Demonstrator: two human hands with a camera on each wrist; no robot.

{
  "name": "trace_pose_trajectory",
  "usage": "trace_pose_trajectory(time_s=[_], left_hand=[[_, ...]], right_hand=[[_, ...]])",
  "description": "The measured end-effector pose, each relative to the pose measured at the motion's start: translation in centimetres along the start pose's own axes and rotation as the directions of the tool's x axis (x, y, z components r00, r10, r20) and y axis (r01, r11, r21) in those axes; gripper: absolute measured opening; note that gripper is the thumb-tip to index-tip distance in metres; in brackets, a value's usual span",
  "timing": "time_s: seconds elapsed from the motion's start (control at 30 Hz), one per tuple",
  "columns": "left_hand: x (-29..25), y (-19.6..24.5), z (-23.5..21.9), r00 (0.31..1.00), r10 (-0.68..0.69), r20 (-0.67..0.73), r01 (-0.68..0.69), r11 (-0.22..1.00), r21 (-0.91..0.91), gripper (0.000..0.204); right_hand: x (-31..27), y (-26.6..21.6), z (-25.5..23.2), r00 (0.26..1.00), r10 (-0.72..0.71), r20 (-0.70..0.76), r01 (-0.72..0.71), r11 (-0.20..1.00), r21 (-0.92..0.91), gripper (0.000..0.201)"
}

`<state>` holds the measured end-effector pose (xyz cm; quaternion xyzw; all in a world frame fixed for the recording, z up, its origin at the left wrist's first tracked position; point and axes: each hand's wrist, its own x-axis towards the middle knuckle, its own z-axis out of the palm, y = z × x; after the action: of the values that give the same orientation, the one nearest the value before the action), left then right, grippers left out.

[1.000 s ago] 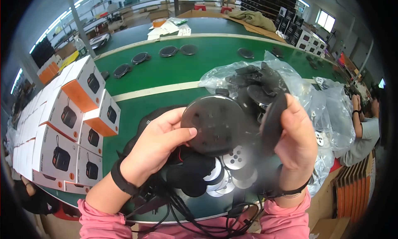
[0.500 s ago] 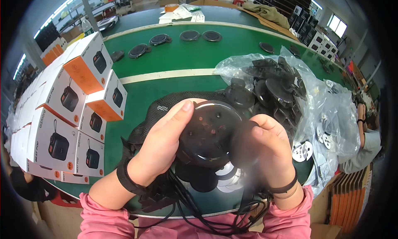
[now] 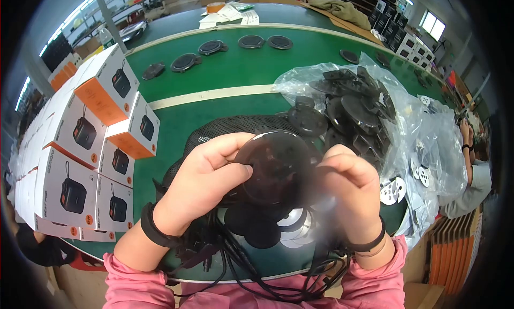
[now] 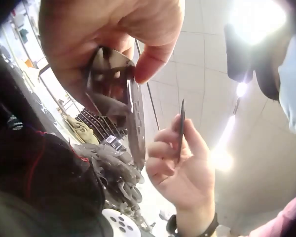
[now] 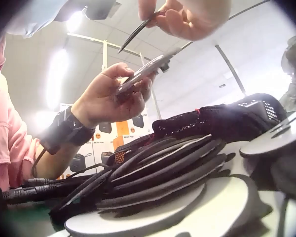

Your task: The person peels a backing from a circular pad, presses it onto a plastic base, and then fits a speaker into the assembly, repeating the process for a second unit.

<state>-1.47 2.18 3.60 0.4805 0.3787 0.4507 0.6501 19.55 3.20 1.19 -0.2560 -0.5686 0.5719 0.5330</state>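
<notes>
My left hand (image 3: 201, 180) grips a round, glossy black part (image 3: 276, 164) by its left edge, thumb on the near face. In the left wrist view this part (image 4: 135, 118) is seen nearly edge-on, with a clip-like piece behind it. My right hand (image 3: 350, 196) pinches a thin dark disc (image 4: 182, 131), blurred in the head view. The right wrist view has the thin disc (image 5: 135, 33) tilted above the black part (image 5: 148, 71), with a gap between them. Below lie black discs (image 3: 262, 231) and white discs (image 3: 297, 234) in a loose pile.
White and orange boxes (image 3: 72, 186) are stacked at left. Black cables (image 3: 241, 261) lie by the near edge, a black mesh bag (image 3: 214, 132) behind my left hand. At right, a plastic bag (image 3: 444, 159) spreads beside heaped black parts (image 3: 364, 113). Several round parts (image 3: 184, 61) line the far strip.
My left thumb has shifted from the part's upper rim to its left side. The right hand first brought its disc in close to the part, and now holds it slightly farther off.
</notes>
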Motion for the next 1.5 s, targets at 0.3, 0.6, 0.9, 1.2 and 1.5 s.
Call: trace_pose_trajectory(time_s=[0.3, 0.6, 0.9, 1.2, 1.5], left_hand=[[-0.5, -1.3, -0.1, 0.974, 0.200, 0.105, -0.203, 0.979, 0.018, 0.035], [-1.0, -1.2, -0.3, 0.962, 0.218, 0.165, -0.257, 0.927, 0.274, 0.046], [-0.4, -0.7, 0.2, 0.793, 0.485, 0.368, -0.608, 0.657, 0.446, 0.040], [-0.2, -0.7, 0.3, 0.735, 0.558, 0.386, -0.678, 0.587, 0.443, 0.035], [-0.3, -0.8, 0.4, 0.755, 0.543, 0.368, -0.655, 0.623, 0.426, 0.030]], right_hand=[[-0.7, -0.3, 0.7, 0.950, -0.283, 0.134, 0.310, 0.791, -0.528, 0.027], [-0.7, -0.7, 0.4, 0.844, -0.426, 0.326, 0.530, 0.562, -0.635, 0.020], [-0.9, -0.9, -0.5, 0.741, -0.456, 0.494, 0.669, 0.428, -0.608, 0.028], [-1.2, -0.6, -0.6, 0.692, -0.527, 0.493, 0.712, 0.386, -0.586, 0.028], [-1.3, -0.8, -0.4, 0.716, -0.529, 0.456, 0.685, 0.404, -0.607, 0.028]])
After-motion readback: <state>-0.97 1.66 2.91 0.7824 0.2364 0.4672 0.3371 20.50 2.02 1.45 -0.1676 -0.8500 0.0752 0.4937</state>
